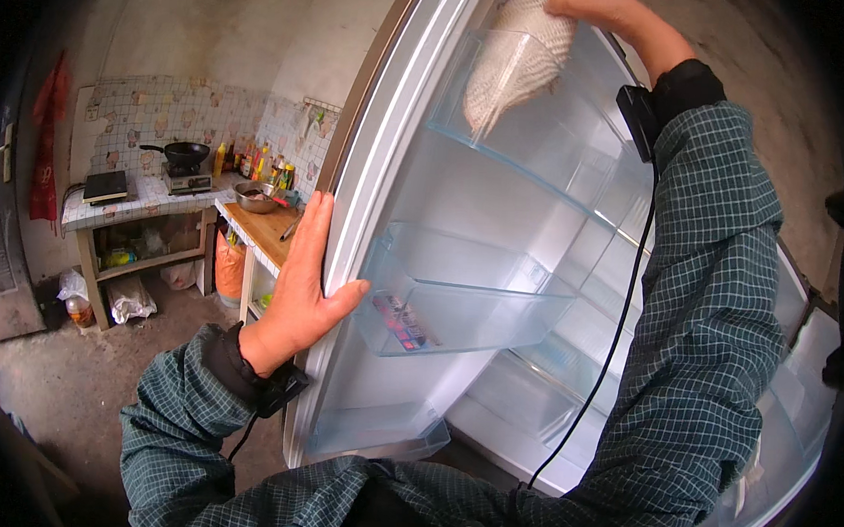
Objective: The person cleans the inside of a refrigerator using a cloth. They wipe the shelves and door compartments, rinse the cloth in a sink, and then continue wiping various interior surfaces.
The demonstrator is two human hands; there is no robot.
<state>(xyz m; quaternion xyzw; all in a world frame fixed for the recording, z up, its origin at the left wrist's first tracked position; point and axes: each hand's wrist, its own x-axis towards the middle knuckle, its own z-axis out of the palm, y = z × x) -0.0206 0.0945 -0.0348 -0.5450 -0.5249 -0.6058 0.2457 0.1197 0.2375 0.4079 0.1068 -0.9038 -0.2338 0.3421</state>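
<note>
My left hand [304,294] rests with its fingers spread against the outer edge of the open refrigerator door [369,190], holding nothing. At the top, my right hand [596,6] grips a beige woven cloth [519,63], which hangs into the clear upper door bin [464,117]. The middle door bin [490,316] holds a small package with red and blue print [405,326]. Below it, a lower bin [379,431] shows on the door. Behind the door are the refrigerator's glass shelves [559,354], partly hidden by my right arm.
On the left, a tiled-pattern counter [142,202] bears a black wok [185,154] on a stove. Beside it, a wooden board [261,225] carries a metal bowl [254,197]. A black cable [620,329] hangs from my right wrist. Another open door [782,420] stands at the right.
</note>
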